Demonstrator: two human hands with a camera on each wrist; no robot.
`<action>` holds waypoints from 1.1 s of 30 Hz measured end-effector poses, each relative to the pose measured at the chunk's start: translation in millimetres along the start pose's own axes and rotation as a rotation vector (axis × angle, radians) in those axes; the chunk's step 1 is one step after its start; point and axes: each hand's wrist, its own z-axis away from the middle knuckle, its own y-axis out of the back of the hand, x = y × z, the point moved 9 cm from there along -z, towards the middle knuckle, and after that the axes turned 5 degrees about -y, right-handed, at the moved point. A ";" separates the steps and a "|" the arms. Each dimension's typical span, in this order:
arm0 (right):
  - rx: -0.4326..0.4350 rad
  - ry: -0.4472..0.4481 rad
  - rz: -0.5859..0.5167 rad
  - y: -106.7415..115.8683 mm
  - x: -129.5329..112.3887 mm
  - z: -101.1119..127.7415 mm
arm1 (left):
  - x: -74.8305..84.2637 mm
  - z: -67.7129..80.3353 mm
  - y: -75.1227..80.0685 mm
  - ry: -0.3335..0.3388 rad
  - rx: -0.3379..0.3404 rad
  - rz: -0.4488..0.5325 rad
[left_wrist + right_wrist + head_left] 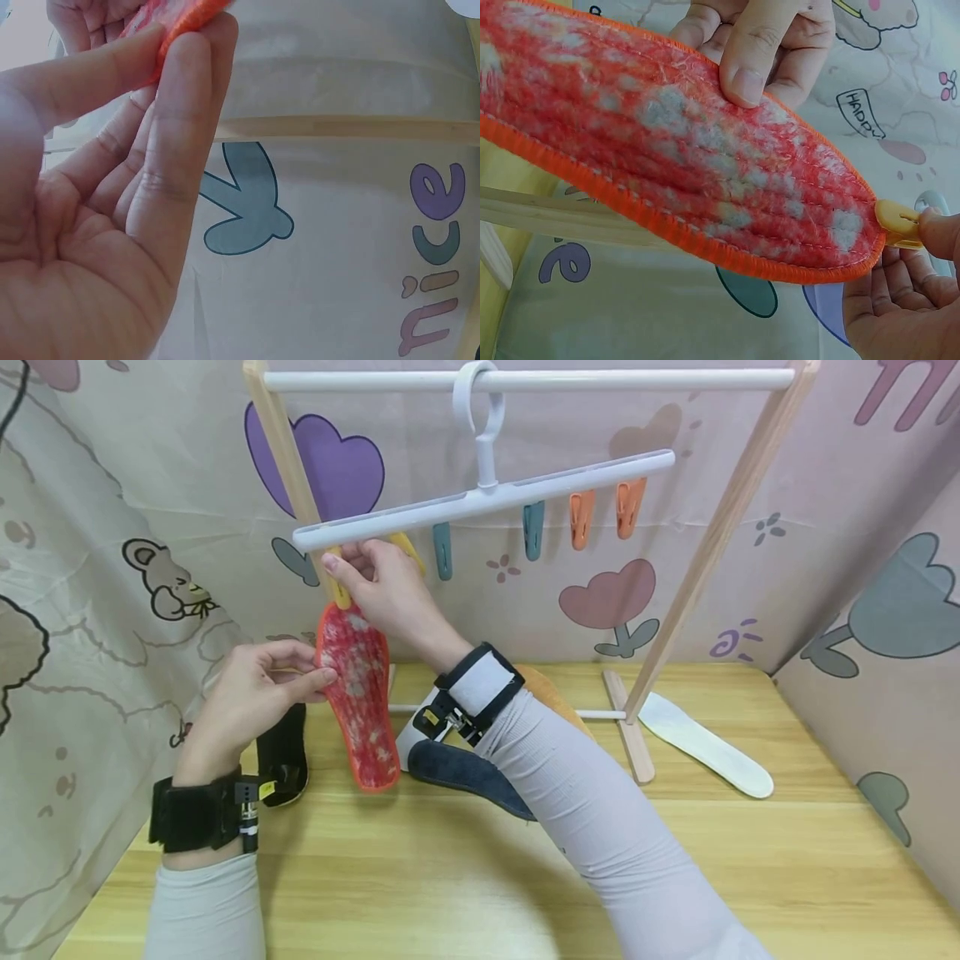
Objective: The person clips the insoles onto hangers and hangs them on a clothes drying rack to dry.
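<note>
Red insole (358,697) hangs lengthwise below the low left end of the tilted white hanger (562,483), apparently clear of the table (360,877), with its upper tip at a yellow clip (898,219).

Handling: the fuzzy, quilted face and stitched orange rim suggest a light, soft part that flexes readily, is not slippery and is unlikely to break. It seems stiff enough to keep its length fairly straight when held by one edge. Suitable hold points are judged to be the long side rims — thumb on the face, fingers behind — so that the tip remains accessible to the clip. A hard squeeze across the middle would probably fold it.

Left hand (251,693): thumb and forefinger pinch the insole's left rim in its upper half; the forearm rises from the lower left.

Right hand (393,589): raised just beneath the hanger, thumb and fingers pinching the yellow clip; the forearm slants up from the lower right. Whether the clip's jaws bite fully on the rim — or merely touch it — cannot be told.
</note>
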 end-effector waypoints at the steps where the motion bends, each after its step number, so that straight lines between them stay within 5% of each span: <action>1: 0.001 0.002 0.002 0.1 -0.2 -0.1 | 0.4 -0.1 0.0 0.000 0.001 -0.001; 11: 0.004 -0.004 -0.001 1.1 2.6 1.0 | 0.6 -1.6 -4.9 -0.012 -0.040 0.004; 33: -0.009 -0.009 -0.022 1.0 1.5 2.1 | 10.1 -1.0 5.7 -0.095 0.103 0.031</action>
